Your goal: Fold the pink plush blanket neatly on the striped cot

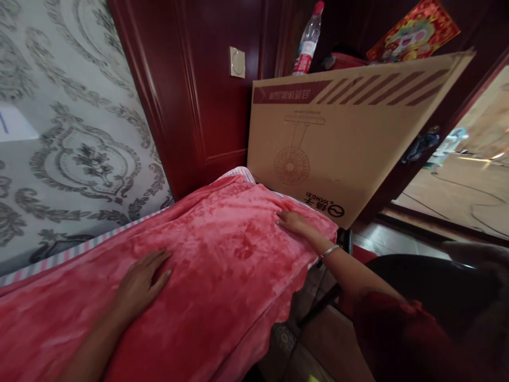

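A plush red-pink blanket (222, 265) is spread over a long raised surface and hangs down on its right side. Striped cloth (91, 243) shows from under it along the wall side and at the far end. My left hand (143, 284) lies flat on the blanket, thumb apart from the fingers. Farther off, near the blanket's far right corner, my right hand (293, 223) rests on it with fingers stretched out. A silvery bangle (330, 251) circles the right wrist. Neither hand grips anything.
A large cardboard box (342, 132) with a fan drawing stands past the far end, a plastic bottle (308, 45) above its top edge. Patterned wallpaper (87, 159) lies left, dark red panelling (207, 79) ahead. A black rounded object (433, 286) is at right, near a doorway.
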### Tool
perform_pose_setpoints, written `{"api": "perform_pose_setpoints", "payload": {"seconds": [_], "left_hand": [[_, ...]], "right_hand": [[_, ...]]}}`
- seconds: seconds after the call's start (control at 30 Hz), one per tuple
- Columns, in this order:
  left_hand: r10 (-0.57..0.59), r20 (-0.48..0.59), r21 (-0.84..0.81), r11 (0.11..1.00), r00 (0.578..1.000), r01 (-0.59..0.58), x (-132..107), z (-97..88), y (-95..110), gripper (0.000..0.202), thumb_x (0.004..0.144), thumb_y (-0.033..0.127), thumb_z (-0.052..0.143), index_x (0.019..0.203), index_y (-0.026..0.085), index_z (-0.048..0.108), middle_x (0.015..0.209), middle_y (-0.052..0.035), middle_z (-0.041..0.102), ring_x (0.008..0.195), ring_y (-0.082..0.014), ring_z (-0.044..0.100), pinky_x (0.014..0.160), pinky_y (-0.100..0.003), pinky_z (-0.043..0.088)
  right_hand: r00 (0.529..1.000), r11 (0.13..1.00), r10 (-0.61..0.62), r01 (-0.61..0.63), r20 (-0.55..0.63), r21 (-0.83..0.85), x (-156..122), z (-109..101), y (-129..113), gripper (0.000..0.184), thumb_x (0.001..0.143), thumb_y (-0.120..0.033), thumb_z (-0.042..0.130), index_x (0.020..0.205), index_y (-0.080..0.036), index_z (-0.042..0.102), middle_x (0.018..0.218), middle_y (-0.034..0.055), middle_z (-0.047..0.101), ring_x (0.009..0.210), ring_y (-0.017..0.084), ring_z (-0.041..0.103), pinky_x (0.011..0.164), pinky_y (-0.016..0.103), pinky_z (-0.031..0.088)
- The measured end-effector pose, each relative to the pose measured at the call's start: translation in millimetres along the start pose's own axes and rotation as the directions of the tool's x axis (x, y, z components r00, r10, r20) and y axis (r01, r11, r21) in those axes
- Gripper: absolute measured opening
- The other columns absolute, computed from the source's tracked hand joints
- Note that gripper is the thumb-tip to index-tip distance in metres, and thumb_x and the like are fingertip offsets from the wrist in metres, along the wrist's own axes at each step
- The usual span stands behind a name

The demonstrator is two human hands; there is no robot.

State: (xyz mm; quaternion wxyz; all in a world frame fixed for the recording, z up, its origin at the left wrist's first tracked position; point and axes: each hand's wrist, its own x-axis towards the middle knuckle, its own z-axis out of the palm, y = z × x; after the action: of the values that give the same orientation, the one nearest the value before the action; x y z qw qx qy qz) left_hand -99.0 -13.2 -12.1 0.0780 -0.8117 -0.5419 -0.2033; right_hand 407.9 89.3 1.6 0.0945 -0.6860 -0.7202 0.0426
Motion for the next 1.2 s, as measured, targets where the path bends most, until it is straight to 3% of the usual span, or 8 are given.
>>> {"api": "perform_pose_setpoints", "payload": {"seconds": [0.1,0.23,0.37,0.57,0.73,0.87,1.03,1.2], "left_hand": [[0.009,-0.020,0.007,1.000,1.000,-0.009,-2,2.1,0,0.059,0.091,0.058,0.041,0.122,0.018,0.071,0.131,-0.0133,0.069,0.121,-0.0320,0.066,0.105,-0.048,0.054],[0.006,-0.060,0.023,1.000,0.998,-0.005,-7,3.4,-1,0.054,0.092,0.057,0.044,0.124,0.022,0.071,0.130,-0.0107,0.070,0.119,-0.0309,0.067,0.103,-0.047,0.055],[0.009,-0.072,0.032,0.999,0.997,-0.007,-12,3.1,1,0.049,0.092,0.055,0.047,0.125,0.028,0.071,0.131,-0.0072,0.070,0.118,-0.0296,0.068,0.101,-0.046,0.056],[-0.006,-0.095,0.044,0.999,0.995,0.011,-17,1.9,8,0.047,0.094,0.052,0.047,0.130,0.031,0.067,0.135,-0.0058,0.068,0.120,-0.0297,0.066,0.101,-0.048,0.055],[0.019,-0.096,0.063,0.998,0.995,-0.013,-18,-2.5,12,0.043,0.094,0.049,0.051,0.132,0.033,0.064,0.135,-0.0023,0.068,0.119,-0.0279,0.067,0.101,-0.044,0.054],[0.038,-0.119,0.086,0.996,0.992,-0.027,-20,-4.6,15,0.043,0.094,0.046,0.053,0.134,0.034,0.061,0.136,-0.0019,0.067,0.119,-0.0275,0.066,0.099,-0.044,0.055],[0.027,-0.105,0.092,0.996,0.994,-0.017,-21,-5.7,18,0.044,0.094,0.044,0.054,0.137,0.034,0.057,0.138,-0.0017,0.065,0.121,-0.0272,0.065,0.099,-0.044,0.055],[-0.024,-0.064,0.043,0.999,0.998,0.026,-19,-9.5,23,0.043,0.094,0.042,0.053,0.137,0.034,0.059,0.140,-0.0030,0.064,0.124,-0.0274,0.063,0.104,-0.046,0.053]], "right_hand": [[0.996,0.998,0.058,-0.055,-0.074,0.040,36,-19,-8,0.041,0.100,-0.031,0.046,0.133,-0.019,0.067,0.132,0.0123,0.067,0.121,0.025,0.062,0.101,0.029,0.046],[0.983,0.989,0.121,-0.108,-0.137,0.099,92,-30,-25,0.052,0.098,-0.021,0.044,0.150,-0.016,0.050,0.138,0.0134,0.063,0.126,0.024,0.060,0.101,0.028,0.046],[0.979,0.977,0.166,-0.148,-0.119,0.152,135,-19,-33,0.058,0.096,-0.017,0.047,0.154,-0.012,0.042,0.135,0.0184,0.065,0.122,0.027,0.063,0.099,0.032,0.049],[0.981,0.968,0.155,-0.128,-0.116,0.214,182,3,-29,0.061,0.093,-0.019,0.054,0.154,-0.019,0.046,0.138,0.0136,0.063,0.125,0.027,0.061,0.103,0.034,0.048],[0.971,0.964,0.125,-0.071,-0.202,0.257,207,5,-24,0.046,0.094,-0.017,0.052,0.138,-0.023,0.066,0.136,0.0078,0.066,0.123,0.024,0.062,0.105,0.030,0.046],[0.943,0.946,0.177,-0.085,-0.280,0.313,218,14,-19,0.042,0.094,-0.017,0.050,0.130,-0.021,0.071,0.129,0.0094,0.070,0.118,0.025,0.065,0.102,0.031,0.048],[0.956,0.933,0.181,-0.093,-0.229,0.348,221,38,-13,0.038,0.091,-0.020,0.055,0.123,-0.015,0.075,0.121,0.0123,0.073,0.110,0.025,0.068,0.094,0.030,0.050],[0.978,0.933,0.129,-0.064,-0.163,0.355,217,36,-13,0.036,0.094,-0.024,0.055,0.123,-0.014,0.074,0.120,0.0141,0.073,0.106,0.025,0.068,0.088,0.030,0.049]]}}
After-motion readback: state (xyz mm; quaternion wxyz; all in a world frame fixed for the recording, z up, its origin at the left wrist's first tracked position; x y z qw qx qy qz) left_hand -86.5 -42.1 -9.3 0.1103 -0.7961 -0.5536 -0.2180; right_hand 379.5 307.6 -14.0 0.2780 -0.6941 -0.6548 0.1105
